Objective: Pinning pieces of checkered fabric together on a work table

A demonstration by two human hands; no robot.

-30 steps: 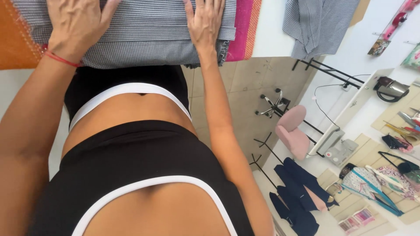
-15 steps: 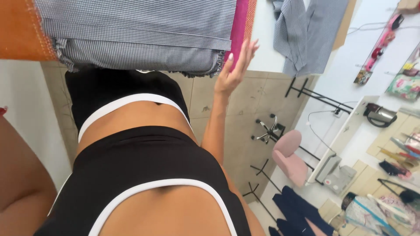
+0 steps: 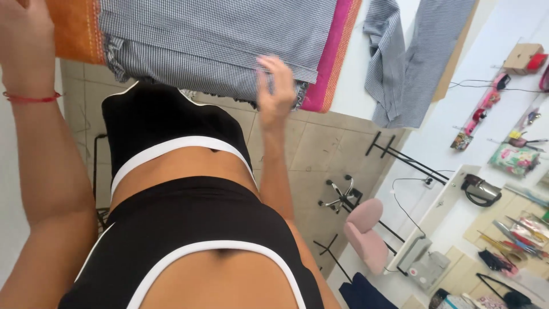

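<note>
The right hand (image 3: 274,88), fingers loosely apart, is brushing the checked cloth (image 3: 217,40), seemingly smoothing it; flattening needs both palms. The left hand (image 3: 23,40) fingers: cannot tell.

Left hand (image 3: 23,40) cut off by the frame; right hand (image 3: 275,91) blurred.

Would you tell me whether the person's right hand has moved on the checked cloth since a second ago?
Yes. The right hand has slid from the middle of the checked cloth back to its near hem, beside the pink cloth.
</note>
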